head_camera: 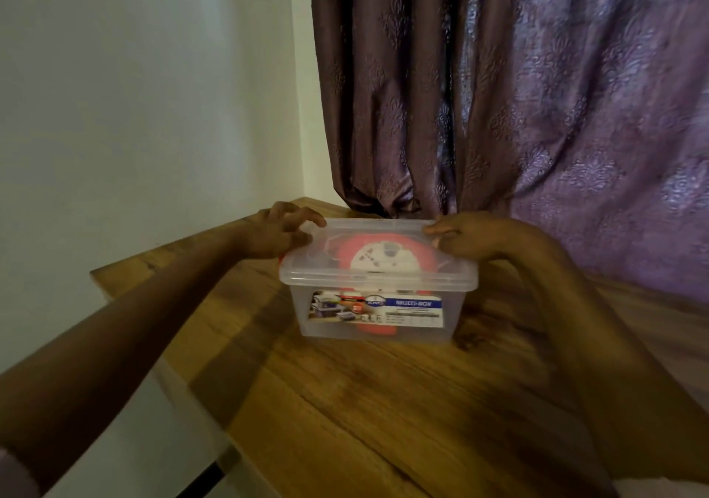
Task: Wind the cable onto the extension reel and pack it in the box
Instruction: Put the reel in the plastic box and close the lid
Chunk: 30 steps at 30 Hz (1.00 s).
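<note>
- Clear rectangular plastic box [378, 317] stands on the wood-grain table [383, 401], directly ahead of the person, its long axis running left to right between the hands.
- Pink-and-white round extension reel [383, 257] lies inside the box, under the translucent lid [380, 252]; no loose cable is visible.
- Left hand [284, 230] curls on the lid's far-left corner; right hand [466, 240] pinches the far-right corner. Both are about equally near.
- Judged step: pressing the lid shut.
- Front label [378, 307] reads "MULTI-BOX"; smaller print is illegible.
</note>
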Motion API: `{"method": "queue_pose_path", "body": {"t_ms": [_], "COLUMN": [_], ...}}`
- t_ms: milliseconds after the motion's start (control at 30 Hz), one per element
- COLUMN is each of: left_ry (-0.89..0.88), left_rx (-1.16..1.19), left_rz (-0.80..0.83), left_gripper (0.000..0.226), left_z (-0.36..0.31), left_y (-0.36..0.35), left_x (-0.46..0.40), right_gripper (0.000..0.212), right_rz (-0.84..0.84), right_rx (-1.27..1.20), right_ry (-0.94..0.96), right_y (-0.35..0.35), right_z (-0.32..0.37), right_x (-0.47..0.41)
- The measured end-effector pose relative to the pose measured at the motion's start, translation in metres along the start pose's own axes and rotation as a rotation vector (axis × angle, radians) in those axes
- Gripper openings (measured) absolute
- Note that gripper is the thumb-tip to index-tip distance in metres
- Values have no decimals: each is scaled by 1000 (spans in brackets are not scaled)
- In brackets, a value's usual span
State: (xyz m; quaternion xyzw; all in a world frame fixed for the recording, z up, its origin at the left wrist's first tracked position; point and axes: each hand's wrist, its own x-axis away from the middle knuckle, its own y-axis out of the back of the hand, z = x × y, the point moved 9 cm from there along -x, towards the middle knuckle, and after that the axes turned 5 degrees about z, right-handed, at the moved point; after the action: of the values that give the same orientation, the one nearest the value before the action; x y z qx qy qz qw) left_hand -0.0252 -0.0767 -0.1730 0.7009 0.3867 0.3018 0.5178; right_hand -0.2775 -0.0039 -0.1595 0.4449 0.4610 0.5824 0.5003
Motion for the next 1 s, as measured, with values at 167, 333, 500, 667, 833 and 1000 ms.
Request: {"method": "queue_pose_path", "body": {"t_ms": [167, 333, 500, 667, 833, 1000], "left_ry": [284, 496, 473, 222, -219, -443], "left_rx": [-70, -451, -595, -489, -44, -681], "left_rz": [0, -201, -309, -226, -50, -526], "left_gripper": [44, 54, 44, 41, 82, 96], "left_z": [25, 23, -10, -59, -125, -161], "left_y": [8, 26, 28, 18, -37, -71], "left_x": [-24, -24, -29, -14, 55, 126], "right_gripper": [39, 31, 42, 44, 44, 26], "right_rz": [-24, -20, 72, 66, 74, 64], "right_rx": [1, -41, -40, -19, -14, -50], "right_ry": [78, 198, 248, 222, 197, 234], "right_y": [7, 10, 7, 8, 7, 8], "right_z": [27, 49, 61, 64, 64, 63], "right_x": [13, 20, 28, 32, 34, 30]}}
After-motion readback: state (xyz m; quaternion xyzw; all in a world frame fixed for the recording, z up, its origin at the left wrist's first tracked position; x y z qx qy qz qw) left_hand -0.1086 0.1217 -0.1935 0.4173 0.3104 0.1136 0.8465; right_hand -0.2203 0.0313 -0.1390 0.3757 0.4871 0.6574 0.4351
